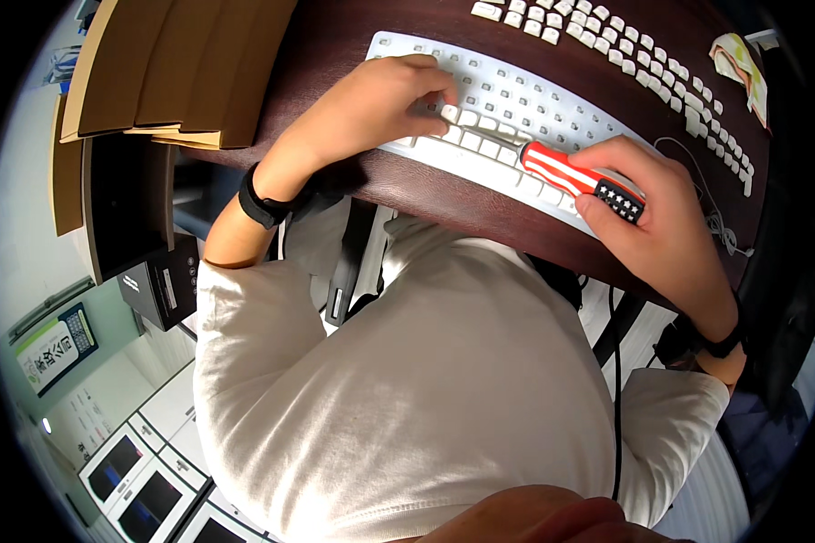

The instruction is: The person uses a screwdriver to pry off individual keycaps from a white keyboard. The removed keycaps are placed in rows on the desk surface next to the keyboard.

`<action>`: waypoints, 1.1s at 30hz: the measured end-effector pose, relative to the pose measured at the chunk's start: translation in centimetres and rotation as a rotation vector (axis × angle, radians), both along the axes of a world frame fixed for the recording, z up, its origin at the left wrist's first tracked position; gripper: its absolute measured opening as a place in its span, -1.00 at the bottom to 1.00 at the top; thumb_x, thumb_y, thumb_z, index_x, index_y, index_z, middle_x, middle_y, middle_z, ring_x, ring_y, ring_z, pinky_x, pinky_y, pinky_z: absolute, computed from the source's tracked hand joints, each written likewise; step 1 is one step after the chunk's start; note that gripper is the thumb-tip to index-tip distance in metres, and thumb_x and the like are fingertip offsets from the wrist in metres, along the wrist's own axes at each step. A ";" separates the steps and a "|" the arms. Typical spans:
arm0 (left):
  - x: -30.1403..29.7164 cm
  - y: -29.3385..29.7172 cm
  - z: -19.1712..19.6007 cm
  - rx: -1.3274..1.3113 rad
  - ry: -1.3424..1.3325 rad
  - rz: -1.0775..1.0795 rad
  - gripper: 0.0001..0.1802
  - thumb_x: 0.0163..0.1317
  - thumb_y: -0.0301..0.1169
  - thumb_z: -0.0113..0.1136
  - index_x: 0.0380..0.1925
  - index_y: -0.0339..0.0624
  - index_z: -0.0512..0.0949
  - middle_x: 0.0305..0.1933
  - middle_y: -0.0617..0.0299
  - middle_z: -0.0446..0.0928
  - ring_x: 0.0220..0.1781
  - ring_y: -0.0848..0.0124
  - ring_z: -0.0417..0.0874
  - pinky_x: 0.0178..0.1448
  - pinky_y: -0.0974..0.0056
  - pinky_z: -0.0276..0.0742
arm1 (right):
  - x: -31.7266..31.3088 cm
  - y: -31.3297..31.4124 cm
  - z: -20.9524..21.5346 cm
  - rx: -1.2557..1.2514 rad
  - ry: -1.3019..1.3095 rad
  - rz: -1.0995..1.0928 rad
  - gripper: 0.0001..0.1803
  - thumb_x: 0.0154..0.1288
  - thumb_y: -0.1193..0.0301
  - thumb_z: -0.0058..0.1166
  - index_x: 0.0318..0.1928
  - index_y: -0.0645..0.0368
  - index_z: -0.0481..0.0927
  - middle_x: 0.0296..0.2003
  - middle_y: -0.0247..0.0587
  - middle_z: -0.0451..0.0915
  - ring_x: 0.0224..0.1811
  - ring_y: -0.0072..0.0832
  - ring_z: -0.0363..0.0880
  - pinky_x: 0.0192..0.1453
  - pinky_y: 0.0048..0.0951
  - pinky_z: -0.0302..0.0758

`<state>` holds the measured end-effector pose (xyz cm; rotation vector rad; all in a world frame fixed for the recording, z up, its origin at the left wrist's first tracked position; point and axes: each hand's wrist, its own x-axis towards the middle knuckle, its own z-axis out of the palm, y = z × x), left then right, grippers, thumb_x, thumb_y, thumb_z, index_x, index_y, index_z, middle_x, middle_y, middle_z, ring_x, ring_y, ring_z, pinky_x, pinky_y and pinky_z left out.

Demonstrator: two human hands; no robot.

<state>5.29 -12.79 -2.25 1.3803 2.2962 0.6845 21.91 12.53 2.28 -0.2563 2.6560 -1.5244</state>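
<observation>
A white keyboard [516,90] lies on the table in front of me. Its far rows show bare switches, while its near rows still carry white keycaps. My left hand [380,98] is over its left part, thumb and index finger curled in a pinch around a white keycap [450,113]. In my right hand [647,204] is a screwdriver [552,168] with a red-and-white striped handle and a dark, starred end. Its thin shaft points left across the keycaps, the tip close to my left fingertips. Whether the tip touches a keycap is hard to tell.
Loose white keycaps [607,41] sit in rows on the dark table [321,86] beyond the keyboard. A crumpled cloth or wrapper [739,68] is at the far right, and a thin cable [720,226] trails nearby. Brown cardboard [177,68] stands at the left.
</observation>
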 end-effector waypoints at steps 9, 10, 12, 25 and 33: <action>1.9 0.5 -1.9 0.138 -0.038 0.027 -0.74 0.11 -0.44 0.41 -0.20 -0.26 0.61 -0.30 0.10 0.55 -0.24 0.20 0.61 -0.15 0.19 0.55 | 0.5 -0.6 2.3 0.096 -0.126 -0.019 -0.77 0.19 0.64 0.13 -0.11 0.34 0.58 -0.30 -0.08 0.66 -0.27 -0.42 0.65 -0.11 -0.47 0.52; 1.8 0.7 -2.1 0.157 -0.023 0.007 -0.75 0.10 -0.45 0.41 -0.22 -0.25 0.62 -0.33 0.10 0.55 -0.27 0.19 0.61 -0.17 0.18 0.54 | 0.6 -0.6 2.4 0.103 -0.134 -0.019 -0.77 0.19 0.64 0.13 -0.11 0.34 0.58 -0.30 -0.07 0.66 -0.27 -0.41 0.65 -0.11 -0.46 0.52; 1.8 0.9 -2.6 0.165 -0.010 0.008 -0.76 0.10 -0.45 0.41 -0.23 -0.25 0.62 -0.34 0.10 0.56 -0.28 0.19 0.61 -0.18 0.19 0.54 | 0.7 -0.8 2.5 0.113 -0.133 -0.021 -0.78 0.20 0.64 0.13 -0.10 0.35 0.57 -0.31 -0.06 0.66 -0.28 -0.40 0.65 -0.11 -0.46 0.52; 0.8 1.1 -1.9 0.134 -0.118 -0.067 -0.78 0.10 -0.50 0.40 -0.24 -0.28 0.62 -0.29 0.11 0.59 -0.28 0.22 0.62 -0.19 0.20 0.53 | 0.0 -3.0 4.3 0.300 -0.069 0.018 -0.79 0.21 0.63 0.14 -0.12 0.32 0.54 -0.38 -0.02 0.60 -0.38 -0.27 0.61 -0.22 -0.39 0.50; 0.9 0.9 -2.3 0.153 -0.123 -0.058 -0.79 0.13 -0.49 0.38 -0.23 -0.28 0.61 -0.32 0.12 0.55 -0.29 0.20 0.59 -0.19 0.18 0.51 | -1.1 -7.3 6.1 0.698 -0.094 0.115 -0.85 0.24 0.58 0.13 -0.20 0.28 0.47 -0.41 0.06 0.58 -0.38 0.02 0.61 -0.31 -0.16 0.50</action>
